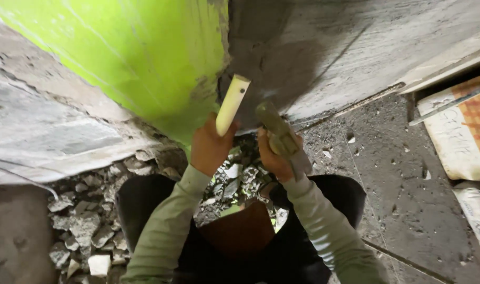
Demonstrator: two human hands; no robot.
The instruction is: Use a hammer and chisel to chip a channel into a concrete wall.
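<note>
Left hand grasps pale handle, right hand grasps chisel; rubble below green wall

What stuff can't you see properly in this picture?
- Head view: the lower end of the pale tube is hidden inside the left hand.
- Head view: the tool in the right hand is blurred, so its kind is unclear.
- Head view: the printed sack is cut off by the right edge.
- Head view: part of the rubble is covered by the person's knees and arms.
</note>
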